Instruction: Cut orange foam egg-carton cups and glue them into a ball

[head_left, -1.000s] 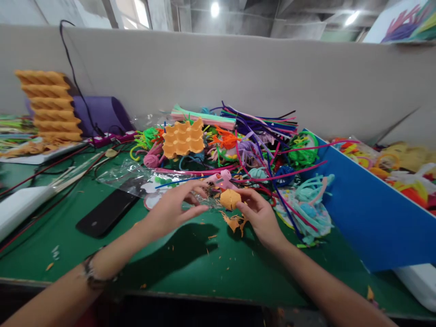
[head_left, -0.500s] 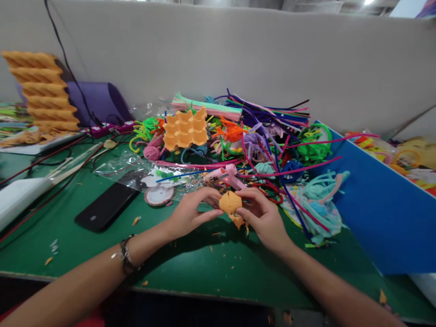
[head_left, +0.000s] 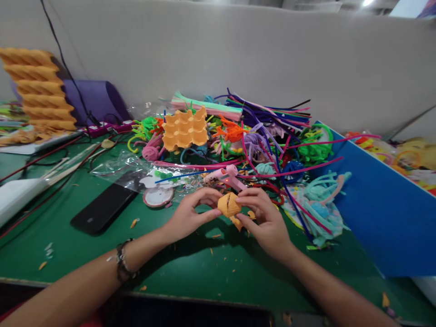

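Note:
Between my two hands is a small orange ball-like piece (head_left: 229,205), apparently egg-carton pulp, with a dark slit across the side facing me. The fingertips of my left hand (head_left: 194,211) pinch it from the left. My right hand (head_left: 262,218) grips its right side with thumb and fingers. Torn orange scraps (head_left: 238,223) lie on the table just below it. Right behind the hands rests a pink glue gun (head_left: 226,176) with a small red light. An orange egg-carton piece (head_left: 185,129) sits farther back on the pile.
Colourful pipe cleaners (head_left: 269,111) heap along the back of the green table (head_left: 204,277). At left lie a black phone (head_left: 105,209), a clear plastic bag (head_left: 119,170) and a round white lid (head_left: 158,195). A blue board (head_left: 384,209) slants on the right; a tall orange carton (head_left: 41,91) stands back left.
The orange piece has turned in my fingers, so its dark slit now shows more plainly. Both hands still hold it in nearly the same place.

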The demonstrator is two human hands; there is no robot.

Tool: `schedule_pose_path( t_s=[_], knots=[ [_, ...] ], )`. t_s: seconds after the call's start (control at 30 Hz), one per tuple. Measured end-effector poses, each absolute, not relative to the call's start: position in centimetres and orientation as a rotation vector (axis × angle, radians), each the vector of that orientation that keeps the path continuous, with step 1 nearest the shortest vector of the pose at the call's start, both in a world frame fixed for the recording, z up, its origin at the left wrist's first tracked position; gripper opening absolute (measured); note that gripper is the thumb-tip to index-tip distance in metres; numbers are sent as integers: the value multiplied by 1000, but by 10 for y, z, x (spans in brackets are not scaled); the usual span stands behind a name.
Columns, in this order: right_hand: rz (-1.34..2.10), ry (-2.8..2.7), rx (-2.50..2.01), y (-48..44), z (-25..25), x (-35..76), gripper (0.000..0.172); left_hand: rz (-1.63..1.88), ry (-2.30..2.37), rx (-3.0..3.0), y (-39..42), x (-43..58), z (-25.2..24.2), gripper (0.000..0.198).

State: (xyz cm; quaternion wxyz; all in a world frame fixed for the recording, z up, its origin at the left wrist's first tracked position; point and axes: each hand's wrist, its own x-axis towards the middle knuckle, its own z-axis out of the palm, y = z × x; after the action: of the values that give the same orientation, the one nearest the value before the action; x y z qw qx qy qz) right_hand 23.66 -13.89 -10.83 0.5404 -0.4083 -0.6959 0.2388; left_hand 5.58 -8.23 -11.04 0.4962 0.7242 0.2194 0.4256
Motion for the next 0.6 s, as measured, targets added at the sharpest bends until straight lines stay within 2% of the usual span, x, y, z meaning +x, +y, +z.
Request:
schedule_pose_path(
  t_s=[0.27,0.6],
  knots=[
    [894,-1371,-983,-138,-106,233,20,1136,602,2036,-83,54,-112,21],
    [909,-1398,-1017,-138,-105,234,16,1103,607,2102,-84,52,-109,24]
  ],
)
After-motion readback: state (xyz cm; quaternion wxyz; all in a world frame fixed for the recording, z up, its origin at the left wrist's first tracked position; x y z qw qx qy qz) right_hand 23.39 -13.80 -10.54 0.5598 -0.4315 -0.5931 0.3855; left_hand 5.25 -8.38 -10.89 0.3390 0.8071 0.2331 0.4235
